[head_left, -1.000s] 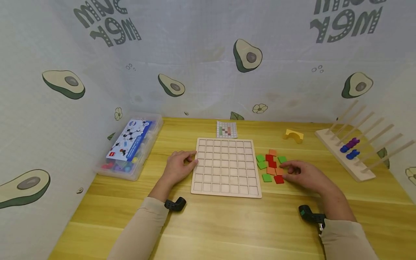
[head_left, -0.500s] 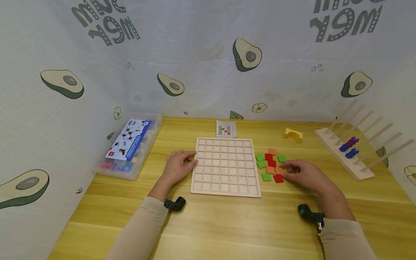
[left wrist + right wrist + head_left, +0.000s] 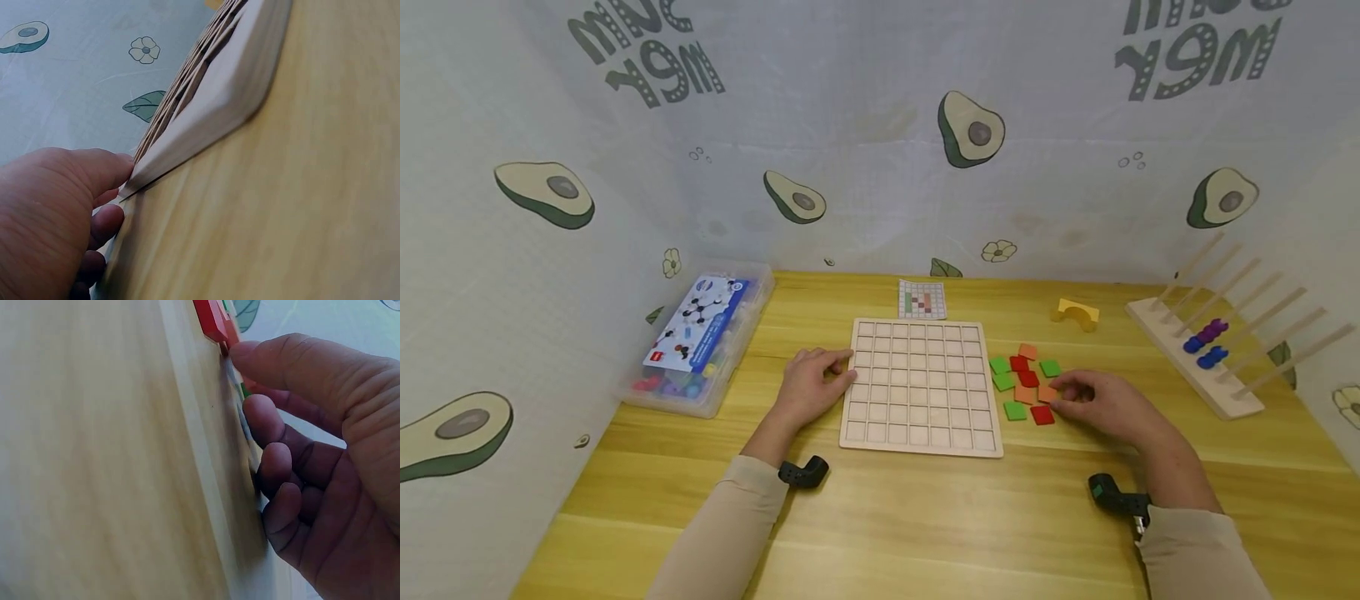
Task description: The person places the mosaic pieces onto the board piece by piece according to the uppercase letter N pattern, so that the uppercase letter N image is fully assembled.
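Note:
My left hand (image 3: 808, 385) rests at the left edge of a wooden grid board (image 3: 921, 387). In the left wrist view, its thumb (image 3: 106, 169) touches the board's rim, with the other fingers below. My right hand (image 3: 1105, 404) lies to the right of a cluster of square tiles. Its index finger and thumb are spread at the right side of an orange tile (image 3: 1047, 392); a firm pinch is not visible. Near it lie a red tile (image 3: 1042, 415) and a green tile (image 3: 1050, 368). In the right wrist view, the thumb tip (image 3: 244, 353) is close to a red tile (image 3: 210, 320).
A printed grid card (image 3: 922, 300) lies behind the board. At left stands a clear plastic case (image 3: 700, 333) with colourful pieces. A yellow arch block (image 3: 1077, 313) and a wooden peg rack (image 3: 1195, 358) with blue and purple beads stand at right. A patterned curtain (image 3: 880, 150) surrounds the table.
A few tiles by my right hand, including the orange one at its fingertips, have shifted slightly. Both hands stay in nearly the same place.

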`<state>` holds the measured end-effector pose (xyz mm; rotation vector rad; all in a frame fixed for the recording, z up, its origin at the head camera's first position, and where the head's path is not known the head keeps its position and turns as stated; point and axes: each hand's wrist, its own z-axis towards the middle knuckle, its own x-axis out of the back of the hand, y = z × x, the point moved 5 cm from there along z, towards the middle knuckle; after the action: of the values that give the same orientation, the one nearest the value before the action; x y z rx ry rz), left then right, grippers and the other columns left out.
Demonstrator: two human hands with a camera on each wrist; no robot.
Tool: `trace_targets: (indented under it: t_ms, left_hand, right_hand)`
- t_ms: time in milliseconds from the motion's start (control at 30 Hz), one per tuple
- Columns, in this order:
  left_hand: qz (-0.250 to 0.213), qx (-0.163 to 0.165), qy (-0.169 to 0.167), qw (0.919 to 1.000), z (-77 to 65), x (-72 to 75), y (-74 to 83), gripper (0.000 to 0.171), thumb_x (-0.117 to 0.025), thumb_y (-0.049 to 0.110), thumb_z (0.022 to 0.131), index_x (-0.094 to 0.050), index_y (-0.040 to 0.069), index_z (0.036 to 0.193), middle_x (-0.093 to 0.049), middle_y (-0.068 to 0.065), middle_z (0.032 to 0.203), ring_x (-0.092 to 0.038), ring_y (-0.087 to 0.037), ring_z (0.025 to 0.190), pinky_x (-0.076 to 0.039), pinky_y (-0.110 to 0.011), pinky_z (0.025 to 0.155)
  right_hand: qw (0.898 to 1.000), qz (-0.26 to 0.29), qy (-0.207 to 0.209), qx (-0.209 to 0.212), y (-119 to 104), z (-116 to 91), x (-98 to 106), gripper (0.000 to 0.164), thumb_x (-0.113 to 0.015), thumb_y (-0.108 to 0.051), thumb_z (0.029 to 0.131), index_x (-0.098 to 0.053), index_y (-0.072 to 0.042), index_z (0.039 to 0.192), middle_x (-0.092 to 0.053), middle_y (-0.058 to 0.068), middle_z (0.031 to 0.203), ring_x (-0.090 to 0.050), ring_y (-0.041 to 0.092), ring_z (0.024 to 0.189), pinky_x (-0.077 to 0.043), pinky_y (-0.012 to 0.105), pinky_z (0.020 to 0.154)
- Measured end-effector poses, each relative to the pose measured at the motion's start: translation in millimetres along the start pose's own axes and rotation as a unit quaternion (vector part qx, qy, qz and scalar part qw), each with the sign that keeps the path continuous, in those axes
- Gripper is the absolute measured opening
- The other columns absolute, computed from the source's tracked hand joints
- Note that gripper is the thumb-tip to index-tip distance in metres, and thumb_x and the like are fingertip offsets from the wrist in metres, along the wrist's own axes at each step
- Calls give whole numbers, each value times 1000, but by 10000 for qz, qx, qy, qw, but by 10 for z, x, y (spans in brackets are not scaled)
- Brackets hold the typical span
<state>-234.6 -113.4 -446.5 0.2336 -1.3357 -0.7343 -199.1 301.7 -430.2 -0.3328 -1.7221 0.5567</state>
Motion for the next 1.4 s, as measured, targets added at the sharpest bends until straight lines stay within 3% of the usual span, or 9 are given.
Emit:
trace_targets:
  t_ms: [300, 633, 767, 1067, 1400]
  left_hand:
    - [20, -54, 57, 10000, 1, 9, 3, 36, -63, 37, 86, -65, 20, 118, -57, 10, 83, -44, -13, 78, -33, -37, 79]
    - [62, -75, 102, 9999, -6, -12, -22, 36, -63, 38, 86, -65, 22, 118, -56, 11, 82, -44, -12, 77, -33, -36, 77]
    - [77, -35, 74, 9999, -4, -18, -22, 37, -63, 38, 86, -64, 22, 119, -56, 12, 82, -43, -12, 76, -33, -35, 76]
    - [52, -83, 128, 9999, 1, -20, -25, 35, -63, 36, 86, -65, 21, 118, -56, 12, 82, -44, -12, 77, -33, -35, 77]
    - [49, -85, 159, 9998, 0, -18, -21, 35, -63, 36, 86, -66, 21, 117, -56, 12, 82, -43, -11, 75, -32, -34, 75]
  right_hand:
    - [9998, -142, 108, -15, -138, 36, 5, 50, -62, -47, 84, -60, -6, 113, -55, 2, 86, -47, 19, 74, -39, 33, 64]
    - [9977, -6, 94, 670, -543, 239, -138, 34, -66, -33, 86, -61, -11, 111, -55, -1, 80, -49, 16, 68, -41, 30, 57]
    - [9967, -33, 94, 807, -696, 314, -187, 32, -65, -31, 87, -62, -11, 111, -55, -2, 80, -50, 15, 68, -42, 31, 60]
    - [9959, 61, 36, 904, -977, 499, -311, 28, -64, -27, 87, -62, -13, 112, -57, -2, 80, -50, 16, 69, -42, 32, 63]
    - [9970, 338, -216, 655, -1176, 675, -470, 27, -62, -26, 88, -62, -14, 113, -59, 1, 88, -52, 18, 75, -43, 34, 68]
